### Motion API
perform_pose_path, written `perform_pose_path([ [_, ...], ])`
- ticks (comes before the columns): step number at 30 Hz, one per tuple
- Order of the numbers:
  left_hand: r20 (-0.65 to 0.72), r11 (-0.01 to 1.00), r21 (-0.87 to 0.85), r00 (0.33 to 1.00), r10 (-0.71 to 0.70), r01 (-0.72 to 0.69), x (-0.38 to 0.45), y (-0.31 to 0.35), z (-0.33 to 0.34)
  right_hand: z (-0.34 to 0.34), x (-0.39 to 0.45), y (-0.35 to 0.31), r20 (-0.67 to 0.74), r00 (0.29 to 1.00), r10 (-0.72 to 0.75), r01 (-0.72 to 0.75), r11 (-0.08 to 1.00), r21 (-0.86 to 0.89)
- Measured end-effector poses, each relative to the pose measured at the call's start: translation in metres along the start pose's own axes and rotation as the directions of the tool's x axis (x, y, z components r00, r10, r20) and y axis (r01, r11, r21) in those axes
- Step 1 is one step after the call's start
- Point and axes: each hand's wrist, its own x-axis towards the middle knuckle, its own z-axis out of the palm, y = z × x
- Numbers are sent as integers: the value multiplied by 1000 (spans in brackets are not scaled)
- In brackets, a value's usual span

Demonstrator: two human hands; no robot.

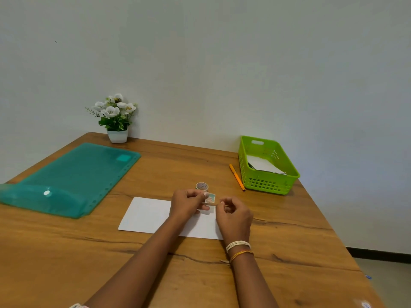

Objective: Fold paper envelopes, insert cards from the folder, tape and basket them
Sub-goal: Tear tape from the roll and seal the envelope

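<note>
From the head camera, the two hands meet over the far right part of a flat white paper envelope (149,215), hiding that corner of it. The left hand (188,204) pinches a small teal-patterned piece of tape (210,198) between thumb and curled fingers; how much of the strip its fingers cover is hard to make out. The right hand (234,215) has its fingers curled close at the strip's near end, but whether they actually grip it cannot be told. A small roll of patterned tape (202,186) stands just beyond the hands, partly hidden.

The envelope lies on the brown wooden table (289,252), long axis running left to right.

Far right sits a lime green plastic basket (266,183) holding white paper (265,164), an orange pen (237,177) beside it. A translucent teal plastic folder (73,176) lies left, cut off by the edge.
</note>
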Motion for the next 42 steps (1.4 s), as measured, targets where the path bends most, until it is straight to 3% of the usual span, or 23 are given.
perform_pose_path([
  [5,20,994,39,995,103,-103,-4,-7,3,-1,5,0,134,949,285,-309,924,223],
  [11,47,964,135,974,223,-227,-6,-20,4,-7,9,0,202,915,349,-384,907,170],
  [17,114,797,488,931,346,-356,-14,-23,8,-26,15,7,154,941,302,-279,948,-154],
  [20,189,716,567,911,367,-406,-16,-23,9,-30,16,7,161,939,305,-261,933,-246],
  [32,278,609,618,862,424,-498,-12,-30,9,-24,10,-1,42,938,343,-319,906,-279],
  [38,421,418,693,800,427,-588,-10,-33,11,-21,7,-3,15,942,335,-312,893,-325],
  [42,397,391,721,803,443,-572,-11,-34,13,-19,8,1,19,946,325,-295,883,-366],
])
